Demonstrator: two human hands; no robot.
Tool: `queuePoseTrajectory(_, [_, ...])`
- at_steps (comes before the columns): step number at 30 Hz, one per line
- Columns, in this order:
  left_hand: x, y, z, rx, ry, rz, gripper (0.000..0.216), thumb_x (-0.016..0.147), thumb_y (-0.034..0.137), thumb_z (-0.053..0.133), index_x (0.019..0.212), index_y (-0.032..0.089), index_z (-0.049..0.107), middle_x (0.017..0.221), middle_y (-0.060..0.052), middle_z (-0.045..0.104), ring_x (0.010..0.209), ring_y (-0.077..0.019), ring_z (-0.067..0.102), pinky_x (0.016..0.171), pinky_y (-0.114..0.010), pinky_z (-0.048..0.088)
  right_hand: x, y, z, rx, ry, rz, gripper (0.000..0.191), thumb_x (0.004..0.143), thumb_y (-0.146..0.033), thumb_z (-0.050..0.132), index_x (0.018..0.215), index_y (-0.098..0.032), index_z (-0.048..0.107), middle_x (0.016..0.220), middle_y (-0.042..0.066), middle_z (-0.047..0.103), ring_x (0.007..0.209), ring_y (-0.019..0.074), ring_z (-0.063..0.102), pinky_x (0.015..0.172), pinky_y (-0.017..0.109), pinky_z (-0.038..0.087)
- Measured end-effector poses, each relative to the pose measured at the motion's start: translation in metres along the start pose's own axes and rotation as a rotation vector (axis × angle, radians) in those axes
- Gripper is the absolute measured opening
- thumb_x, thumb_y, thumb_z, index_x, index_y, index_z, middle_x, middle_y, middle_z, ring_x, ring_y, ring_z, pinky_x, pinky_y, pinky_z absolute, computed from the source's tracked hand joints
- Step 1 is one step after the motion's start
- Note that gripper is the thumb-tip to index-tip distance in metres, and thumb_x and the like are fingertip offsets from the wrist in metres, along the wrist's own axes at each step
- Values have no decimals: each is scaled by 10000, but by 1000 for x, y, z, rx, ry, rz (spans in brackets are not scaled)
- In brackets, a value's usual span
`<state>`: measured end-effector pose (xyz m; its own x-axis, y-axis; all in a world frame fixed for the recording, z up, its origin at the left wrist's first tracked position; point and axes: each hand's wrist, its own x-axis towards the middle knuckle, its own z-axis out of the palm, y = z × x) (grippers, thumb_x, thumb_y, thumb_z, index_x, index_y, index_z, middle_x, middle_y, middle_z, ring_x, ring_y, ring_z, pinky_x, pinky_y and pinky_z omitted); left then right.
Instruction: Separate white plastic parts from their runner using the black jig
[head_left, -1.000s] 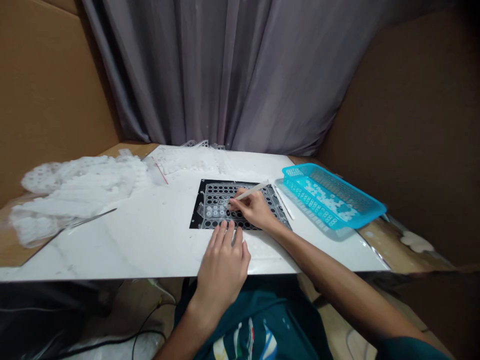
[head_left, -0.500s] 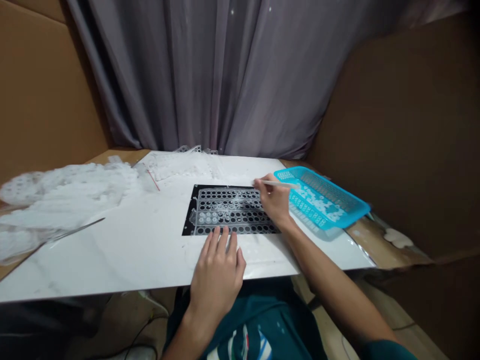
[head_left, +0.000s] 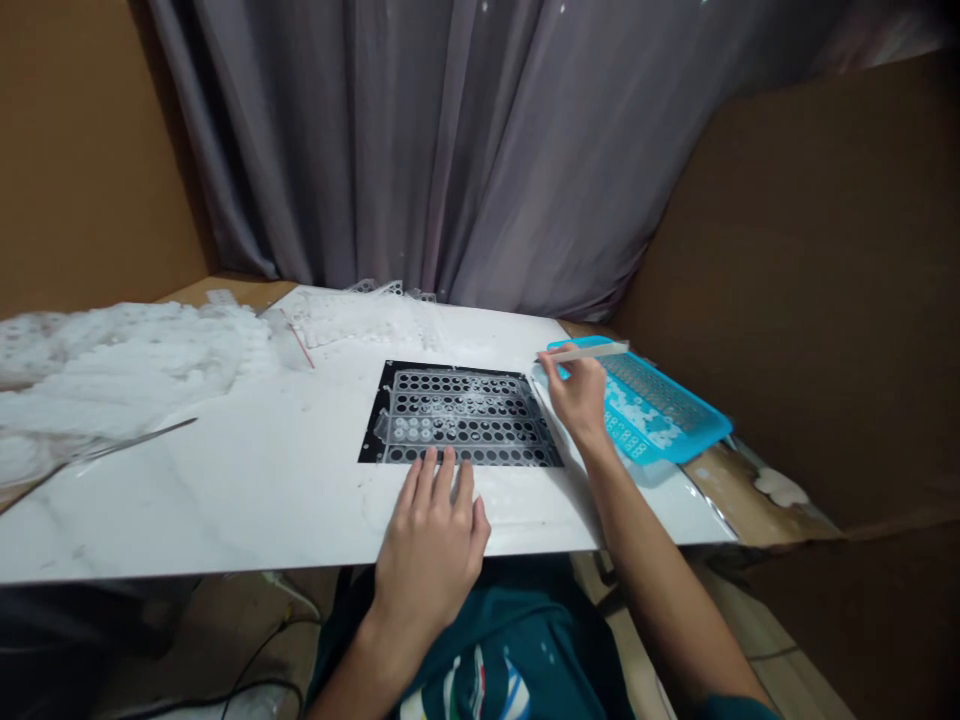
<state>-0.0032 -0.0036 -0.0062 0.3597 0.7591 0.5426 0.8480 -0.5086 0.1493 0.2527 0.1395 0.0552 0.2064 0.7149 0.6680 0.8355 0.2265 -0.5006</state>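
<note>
My left hand (head_left: 431, 535) lies flat with its fingers spread, fingertips on the near edge of a black board (head_left: 373, 440). On the board rests a clear plastic sheet (head_left: 469, 412) with rows of round holes. Small white discs (head_left: 413, 429) fill several places at its left, and loose translucent bits lie scattered over its middle. Right of the board, my right hand (head_left: 579, 395) pinches slim pale tweezers (head_left: 596, 351) above the table. The tips point left, and whether they hold anything is too small to tell. Just beyond that hand stands a blue plastic basket (head_left: 701, 425) with small white pieces inside.
The white table (head_left: 247, 500) has piles of clear plastic sheets (head_left: 142, 370) at the left and more sheets (head_left: 367, 318) at the back. A long thin metal tool (head_left: 142, 439) lies near the left pile. Cardboard walls (head_left: 825, 300) flank both sides, with a grey curtain (head_left: 405, 150) behind.
My right hand has moved right with the tweezers, off the board's right edge and towards the basket. My left hand stays at the board's near edge. The view has shifted slightly.
</note>
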Motion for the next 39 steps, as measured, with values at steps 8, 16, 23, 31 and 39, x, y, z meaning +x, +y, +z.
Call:
queuePoseTrajectory(8, [1, 0, -1, 3, -26, -12, 462, 1078, 287, 481, 1462, 107, 663, 1543, -190, 623, 1493, -383, 541, 1230, -564, 473, -27, -88, 58, 562, -752, -235, 234, 1014, -372, 697, 951, -180, 813, 976, 71, 812, 892, 207, 759, 813, 321, 584])
queuePoseTrajectory(16, [0, 0, -2, -27, -22, -26, 447, 1082, 292, 496, 1460, 114, 656, 1526, -185, 638, 1510, -364, 527, 1245, -546, 463, -29, -92, 63, 432, -800, -386, 172, 1050, -303, 657, 1009, -203, 791, 992, 50, 816, 918, 212, 748, 877, 352, 569])
queuePoseTrajectory(23, [0, 0, -1, -46, -24, -37, 446, 1085, 290, 484, 1458, 118, 659, 1532, -186, 634, 1512, -367, 526, 1239, -564, 477, -31, -92, 61, 420, -793, -398, 163, 1054, -291, 651, 1033, -206, 788, 1010, 51, 816, 929, 213, 751, 872, 351, 561])
queuePoseTrajectory(31, [-1, 0, 2, -6, 0, -20, 431, 1076, 281, 482, 1421, 115, 680, 1485, -183, 670, 1479, -367, 560, 1223, -552, 497, -33, -90, 58, 351, -783, -469, 137, 1067, -253, 630, 1041, -211, 757, 986, 45, 790, 911, 205, 726, 849, 338, 546])
queuePoseTrajectory(39, [1, 0, -2, -12, -23, -11, 374, 1058, 249, 508, 1358, 115, 687, 1397, -187, 698, 1429, -376, 589, 1186, -553, 530, -44, -97, 49, 18, -813, -822, 155, 967, -74, 633, 1004, -217, 683, 1095, 68, 741, 888, 186, 643, 699, 297, 412])
